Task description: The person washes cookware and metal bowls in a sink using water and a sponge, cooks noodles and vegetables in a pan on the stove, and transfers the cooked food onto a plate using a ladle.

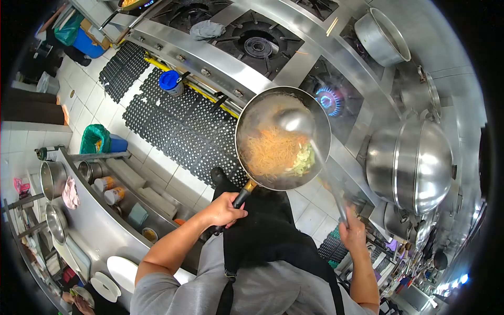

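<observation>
My left hand point(226, 210) is wrapped round the black handle of a frying pan point(326, 122), holding it up in front of the stove. Orange-tinted noodles point(270, 152) lie in the pan, with pale green shredded vegetable point(303, 160) at their right edge. Steam hazes the upper part of the pan. My right hand point(353, 231) grips the long handle of a metal ladle point(295, 121). Its bowl is over the pan, just above the noodles; whether it touches the food I cannot tell.
A gas burner point(328, 101) burns blue beside the pan. On the stove stand a large pot point(381, 37) and a big domed steel vessel point(412, 165). A grey cloth point(207, 30) lies near another burner. Behind on the left runs a steel counter point(100, 210). Another person's hand point(81, 303) shows at lower left.
</observation>
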Tool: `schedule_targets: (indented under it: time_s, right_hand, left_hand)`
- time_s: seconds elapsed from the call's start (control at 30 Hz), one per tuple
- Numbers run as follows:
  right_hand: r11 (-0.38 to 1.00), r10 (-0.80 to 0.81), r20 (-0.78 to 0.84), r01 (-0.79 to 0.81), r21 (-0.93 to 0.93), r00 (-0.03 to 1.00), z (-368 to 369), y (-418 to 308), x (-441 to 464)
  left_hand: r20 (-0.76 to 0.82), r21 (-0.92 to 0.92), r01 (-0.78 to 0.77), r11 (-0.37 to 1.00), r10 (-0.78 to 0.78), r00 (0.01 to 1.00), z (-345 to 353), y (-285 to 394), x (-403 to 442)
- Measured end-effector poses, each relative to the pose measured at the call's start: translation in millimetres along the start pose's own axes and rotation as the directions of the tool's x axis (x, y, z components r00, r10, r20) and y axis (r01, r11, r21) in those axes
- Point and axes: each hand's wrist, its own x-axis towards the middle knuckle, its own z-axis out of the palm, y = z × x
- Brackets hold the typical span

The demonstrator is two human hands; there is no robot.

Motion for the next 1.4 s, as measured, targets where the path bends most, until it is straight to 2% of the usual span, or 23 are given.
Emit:
schedule_targets:
  time_s: [0.03, 0.17, 0.23, 0.33, 0.37, 0.4, 0.47, 0.6, 0.63, 0.67, 0.73, 0.77, 0.8, 0.83, 0.87, 0.9, 0.93, 1.0, 1.07, 1.13, 1.2, 1.27, 1.4]
  right_hand:
    - [0.997, -0.045, 0.047, 0.048, -0.061, 0.998, -6, -3, -3]
    - [0.991, -0.074, 0.068, 0.081, -0.106, 0.995, -22, -7, -7]
    - [0.996, 0.078, 0.017, -0.079, 0.034, 0.997, -21, -3, -6]
    - [0.989, 0.097, -0.045, -0.091, 0.116, 0.994, -5, 20, 9]
    - [0.987, 0.14, 0.022, -0.142, 0.077, 0.99, -13, 5, 30]
    - [0.991, 0.11, 0.027, -0.111, 0.08, 0.994, -18, -5, 49]
    - [0.959, 0.145, 0.146, -0.176, 0.224, 0.979, -23, -18, 79]
    - [0.985, -0.039, 0.174, 0.008, 0.173, 0.984, -8, -35, 141]
    - [0.985, -0.155, 0.153, 0.141, 0.099, 0.976, -2, -43, 156]
    - [0.979, -0.194, 0.166, 0.178, 0.102, 0.967, 1, -52, 166]
    - [0.952, -0.213, 0.365, 0.276, -0.129, 0.906, 9, -77, 194]
    - [0.942, -0.247, 0.371, 0.312, -0.127, 0.895, 11, -99, 204]
    - [0.988, -0.112, 0.544, 0.15, -0.027, 0.832, 11, -127, 211]
    - [0.999, 0.003, 0.706, -0.032, 0.028, 0.709, 10, -155, 219]
    - [0.974, 0.099, 0.843, -0.226, 0.028, 0.529, 11, -178, 225]
    - [0.903, 0.075, 0.929, -0.421, 0.091, 0.363, 14, -195, 235]
    - [0.92, 0.068, 0.936, -0.385, 0.076, 0.346, 18, -214, 246]
    - [0.872, 0.138, 0.987, -0.483, -0.079, 0.088, 29, -246, 262]
    - [0.889, 0.109, 0.994, -0.45, -0.085, 0.029, 42, -270, 274]
    - [0.844, 0.054, 0.991, -0.524, -0.113, -0.125, 58, -290, 288]
    - [0.851, 0.065, 0.984, -0.505, -0.142, -0.167, 72, -312, 299]
    - [0.809, -0.016, 0.937, -0.556, -0.192, -0.348, 89, -328, 319]
    - [0.888, 0.01, 0.925, -0.422, -0.182, -0.379, 116, -385, 342]
  left_hand:
    - [-0.021, -0.022, -0.003, 1.0, 0.003, 1.0, -1, 3, 0]
    - [-0.041, -0.101, -0.005, 0.995, 0.001, 0.999, -3, 1, 0]
    - [-0.065, -0.106, -0.028, 0.994, 0.021, 0.998, -2, -5, -2]
    - [-0.108, -0.14, -0.055, 0.989, 0.04, 0.993, 3, -10, -7]
    - [-0.123, -0.169, -0.059, 0.984, 0.039, 0.992, 5, -11, -9]
    - [-0.149, -0.178, -0.077, 0.981, 0.05, 0.988, 7, -12, -11]
    - [-0.181, -0.257, -0.124, 0.958, 0.078, 0.98, 13, -18, -16]
    - [-0.267, -0.372, -0.223, 0.901, 0.126, 0.955, 16, -27, -28]
    - [-0.302, -0.412, -0.248, 0.877, 0.125, 0.945, 15, -29, -31]
    - [-0.338, -0.443, -0.278, 0.852, 0.128, 0.933, 12, -30, -36]
    - [-0.392, -0.457, -0.335, 0.824, 0.152, 0.908, -6, -32, -44]
    - [-0.405, -0.489, -0.348, 0.799, 0.146, 0.903, -18, -36, -46]
    - [-0.415, -0.524, -0.359, 0.772, 0.136, 0.899, -29, -42, -48]
    - [-0.429, -0.537, -0.372, 0.758, 0.135, 0.893, -37, -49, -48]
    - [-0.452, -0.548, -0.394, 0.738, 0.135, 0.882, -43, -54, -51]
    - [-0.492, -0.5, -0.386, 0.775, 0.112, 0.863, -49, -58, -54]
    - [-0.536, -0.456, -0.375, 0.807, 0.087, 0.84, -54, -63, -58]
    - [-0.597, -0.455, -0.392, 0.799, 0.052, 0.8, -62, -75, -72]
    - [-0.646, -0.465, -0.409, 0.785, 0.015, 0.763, -65, -85, -88]
    - [-0.697, -0.445, -0.437, 0.782, 0.004, 0.717, -67, -92, -103]
    - [-0.755, -0.416, -0.481, 0.772, 0.001, 0.655, -69, -100, -117]
    - [-0.798, -0.408, -0.519, 0.751, -0.018, 0.602, -70, -105, -129]
    - [-0.872, -0.4, -0.635, 0.661, -0.061, 0.486, -69, -103, -155]
